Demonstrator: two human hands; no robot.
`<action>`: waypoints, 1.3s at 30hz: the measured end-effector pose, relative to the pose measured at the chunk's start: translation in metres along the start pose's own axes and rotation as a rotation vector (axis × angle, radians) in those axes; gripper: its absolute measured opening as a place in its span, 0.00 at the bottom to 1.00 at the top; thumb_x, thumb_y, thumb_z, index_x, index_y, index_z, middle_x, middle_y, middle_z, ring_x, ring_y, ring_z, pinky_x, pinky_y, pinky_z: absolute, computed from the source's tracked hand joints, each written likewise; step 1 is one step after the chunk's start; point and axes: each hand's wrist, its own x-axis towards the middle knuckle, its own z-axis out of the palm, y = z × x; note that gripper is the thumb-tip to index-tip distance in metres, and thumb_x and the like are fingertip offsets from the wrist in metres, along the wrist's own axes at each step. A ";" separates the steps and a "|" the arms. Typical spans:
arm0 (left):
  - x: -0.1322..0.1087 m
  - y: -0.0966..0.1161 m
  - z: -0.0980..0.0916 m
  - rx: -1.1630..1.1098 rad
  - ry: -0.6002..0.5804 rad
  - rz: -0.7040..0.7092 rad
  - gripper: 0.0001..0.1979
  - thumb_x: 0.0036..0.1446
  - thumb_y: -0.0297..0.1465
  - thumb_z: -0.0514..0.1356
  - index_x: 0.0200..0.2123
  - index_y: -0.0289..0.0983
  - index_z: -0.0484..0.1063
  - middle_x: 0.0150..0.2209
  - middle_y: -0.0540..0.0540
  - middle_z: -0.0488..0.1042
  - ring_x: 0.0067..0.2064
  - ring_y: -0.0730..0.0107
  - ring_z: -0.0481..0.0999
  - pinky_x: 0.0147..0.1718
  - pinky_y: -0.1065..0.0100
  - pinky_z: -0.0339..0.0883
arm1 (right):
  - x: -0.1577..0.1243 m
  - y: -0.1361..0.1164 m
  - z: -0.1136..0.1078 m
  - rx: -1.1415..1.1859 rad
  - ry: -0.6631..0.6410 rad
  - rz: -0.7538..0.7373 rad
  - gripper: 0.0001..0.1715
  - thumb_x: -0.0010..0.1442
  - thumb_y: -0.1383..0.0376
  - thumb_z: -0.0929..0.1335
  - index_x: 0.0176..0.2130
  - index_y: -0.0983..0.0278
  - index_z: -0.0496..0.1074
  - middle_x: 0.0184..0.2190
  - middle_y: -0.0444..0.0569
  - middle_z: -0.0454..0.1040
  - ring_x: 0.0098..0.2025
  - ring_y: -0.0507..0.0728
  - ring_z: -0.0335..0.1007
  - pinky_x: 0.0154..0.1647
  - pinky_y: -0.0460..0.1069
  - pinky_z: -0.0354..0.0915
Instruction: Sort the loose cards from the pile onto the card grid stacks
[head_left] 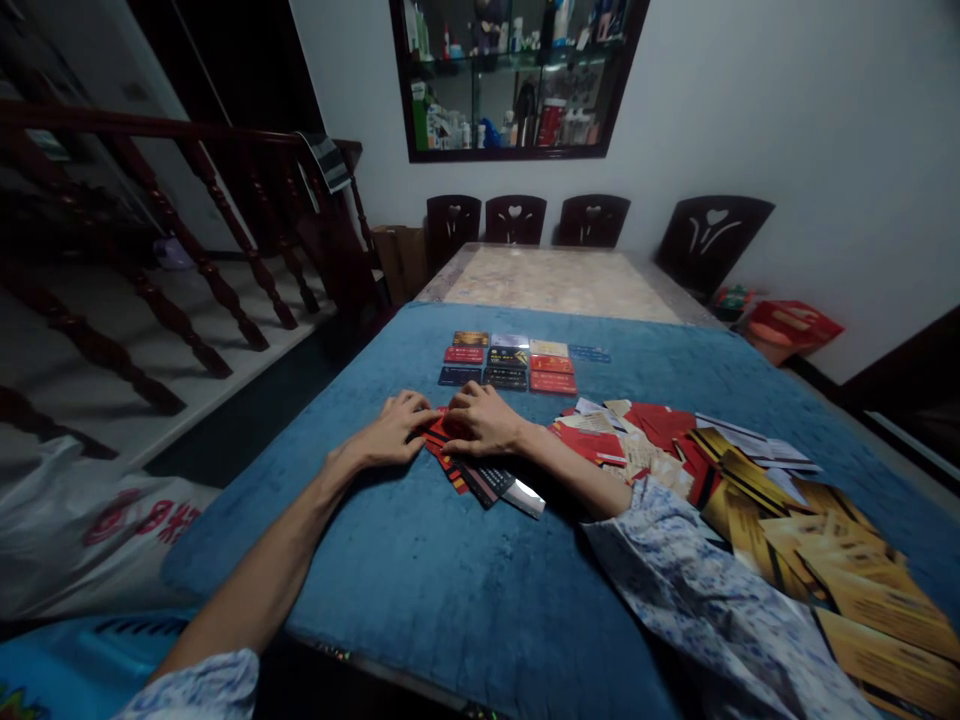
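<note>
Red, black and silver cards lie fanned in a small pile on the blue cloth. At the pile's left edge is my left hand, fingers bent and touching a red card. My right hand rests over the top of the pile with its fingers spread and curved, hiding part of the cards. Beyond the hands, several cards are laid face up in rows, dark and red ones nearest. To the right spreads a large loose heap of red envelopes, papers and gold cards.
The table's bare marble end lies past the cloth, with dark chairs behind it. A wooden railing and a white plastic bag are at the left. A red bag stands beyond the table's right side.
</note>
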 end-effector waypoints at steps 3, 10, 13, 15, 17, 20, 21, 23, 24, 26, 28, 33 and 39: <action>-0.001 -0.003 0.001 0.005 0.002 0.013 0.23 0.59 0.27 0.56 0.58 0.41 0.73 0.55 0.38 0.69 0.60 0.49 0.61 0.59 0.41 0.58 | 0.000 0.001 -0.001 -0.010 -0.025 -0.013 0.31 0.64 0.44 0.67 0.52 0.64 0.77 0.51 0.59 0.74 0.53 0.65 0.58 0.49 0.58 0.57; -0.002 -0.009 0.000 -0.035 -0.017 -0.001 0.18 0.61 0.30 0.59 0.54 0.40 0.74 0.57 0.39 0.71 0.61 0.49 0.61 0.60 0.40 0.57 | 0.000 0.002 -0.004 -0.027 -0.049 -0.060 0.29 0.64 0.45 0.66 0.51 0.64 0.78 0.50 0.58 0.74 0.53 0.66 0.57 0.48 0.58 0.56; -0.002 -0.011 -0.002 -0.061 -0.015 -0.002 0.17 0.61 0.33 0.60 0.54 0.41 0.75 0.56 0.40 0.72 0.59 0.51 0.63 0.59 0.43 0.57 | 0.001 0.000 -0.004 -0.040 -0.036 -0.052 0.28 0.65 0.46 0.66 0.50 0.64 0.78 0.49 0.58 0.74 0.52 0.65 0.57 0.47 0.57 0.55; -0.002 -0.013 -0.004 -0.076 -0.005 0.011 0.16 0.62 0.35 0.61 0.52 0.40 0.76 0.53 0.40 0.74 0.58 0.52 0.64 0.58 0.46 0.58 | 0.002 0.000 -0.004 -0.039 -0.032 -0.049 0.27 0.64 0.47 0.67 0.50 0.64 0.78 0.48 0.57 0.74 0.52 0.65 0.57 0.46 0.56 0.55; -0.002 -0.014 -0.007 -0.094 0.009 0.030 0.14 0.61 0.37 0.62 0.48 0.40 0.78 0.50 0.41 0.75 0.55 0.54 0.66 0.57 0.49 0.60 | 0.002 0.001 -0.005 -0.030 -0.025 -0.052 0.25 0.64 0.49 0.67 0.48 0.64 0.79 0.46 0.57 0.75 0.51 0.64 0.58 0.46 0.56 0.55; -0.002 -0.017 -0.011 -0.127 0.031 0.066 0.11 0.62 0.36 0.61 0.43 0.39 0.81 0.44 0.42 0.78 0.50 0.57 0.70 0.54 0.54 0.64 | 0.002 0.004 -0.006 -0.001 0.002 -0.064 0.20 0.65 0.53 0.66 0.45 0.64 0.79 0.42 0.55 0.77 0.50 0.63 0.59 0.45 0.55 0.54; -0.002 -0.018 -0.013 -0.135 0.043 0.077 0.11 0.62 0.36 0.61 0.43 0.39 0.81 0.43 0.42 0.78 0.49 0.58 0.72 0.53 0.56 0.65 | 0.001 0.006 -0.006 0.010 0.017 -0.070 0.19 0.66 0.54 0.66 0.45 0.64 0.80 0.41 0.54 0.78 0.49 0.62 0.60 0.45 0.54 0.54; -0.002 -0.020 -0.014 -0.150 0.082 0.092 0.12 0.64 0.35 0.59 0.42 0.39 0.82 0.41 0.44 0.79 0.46 0.60 0.74 0.51 0.59 0.67 | 0.001 0.009 -0.006 0.031 0.053 -0.082 0.18 0.68 0.57 0.64 0.44 0.64 0.80 0.39 0.53 0.78 0.46 0.60 0.61 0.45 0.53 0.54; -0.002 -0.022 -0.014 -0.158 0.109 0.096 0.12 0.64 0.34 0.58 0.42 0.40 0.82 0.40 0.44 0.79 0.45 0.62 0.75 0.50 0.61 0.68 | 0.001 0.010 -0.006 0.039 0.074 -0.085 0.18 0.69 0.58 0.63 0.44 0.64 0.80 0.38 0.53 0.78 0.45 0.60 0.61 0.44 0.53 0.55; -0.002 -0.025 -0.013 -0.170 0.161 0.102 0.13 0.65 0.33 0.56 0.42 0.39 0.82 0.39 0.45 0.80 0.44 0.63 0.76 0.47 0.63 0.69 | 0.002 0.013 -0.005 0.042 0.120 -0.078 0.19 0.70 0.60 0.62 0.43 0.64 0.80 0.37 0.53 0.79 0.43 0.59 0.62 0.44 0.52 0.55; -0.001 -0.028 -0.011 -0.169 0.207 0.099 0.13 0.64 0.30 0.56 0.43 0.38 0.82 0.38 0.45 0.80 0.43 0.64 0.77 0.46 0.65 0.70 | 0.003 0.014 -0.004 0.034 0.158 -0.044 0.18 0.70 0.63 0.62 0.42 0.64 0.80 0.37 0.53 0.79 0.43 0.59 0.63 0.43 0.52 0.55; 0.005 -0.033 0.000 -0.152 0.298 0.039 0.21 0.56 0.20 0.55 0.47 0.39 0.81 0.41 0.46 0.82 0.43 0.66 0.78 0.47 0.65 0.71 | 0.005 0.013 0.002 0.007 0.181 0.122 0.13 0.67 0.68 0.64 0.41 0.64 0.79 0.38 0.52 0.80 0.44 0.59 0.66 0.41 0.51 0.57; 0.015 -0.037 0.019 -0.224 0.404 -0.003 0.21 0.58 0.22 0.55 0.52 0.37 0.78 0.48 0.43 0.82 0.48 0.63 0.80 0.53 0.60 0.72 | 0.005 0.013 0.012 0.028 0.247 0.265 0.18 0.68 0.68 0.65 0.55 0.62 0.74 0.45 0.54 0.80 0.47 0.60 0.70 0.44 0.51 0.61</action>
